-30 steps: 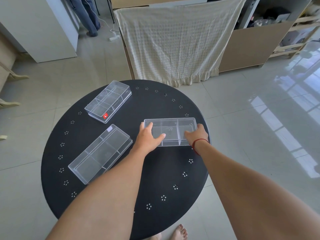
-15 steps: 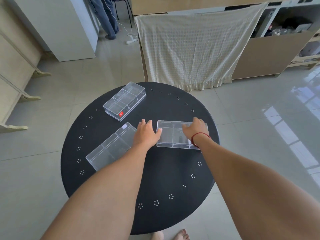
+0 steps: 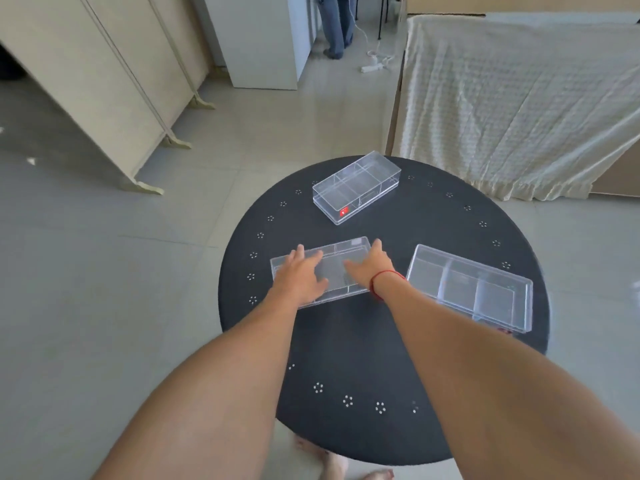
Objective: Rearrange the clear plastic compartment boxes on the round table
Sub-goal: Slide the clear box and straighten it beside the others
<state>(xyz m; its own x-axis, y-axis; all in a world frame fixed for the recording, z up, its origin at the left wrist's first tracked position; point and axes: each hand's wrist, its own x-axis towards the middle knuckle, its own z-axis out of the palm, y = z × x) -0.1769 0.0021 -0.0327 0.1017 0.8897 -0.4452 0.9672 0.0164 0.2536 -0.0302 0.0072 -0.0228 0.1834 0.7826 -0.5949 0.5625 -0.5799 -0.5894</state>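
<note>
Three clear plastic compartment boxes lie on the black round table (image 3: 346, 344). The far box (image 3: 356, 187) carries a red sticker. The right box (image 3: 471, 289) lies near the table's right edge with no hand on it. On the left box (image 3: 334, 270) my left hand (image 3: 301, 277) rests over its left half, fingers spread. My right hand (image 3: 369, 268), with a red string at the wrist, lies over its right end, fingertips past the far rim. Neither hand has its fingers closed around the box.
A cream cloth (image 3: 519, 98) drapes a cabinet just behind the table. A beige folding screen (image 3: 86, 81) stands at the left, a white cabinet (image 3: 263, 39) and a person's legs (image 3: 336, 26) beyond. My bare feet (image 3: 346, 469) show under the table's near edge.
Both hands have left the right box, which now lies alone, and moved left onto the left box. My view has swung to the left.
</note>
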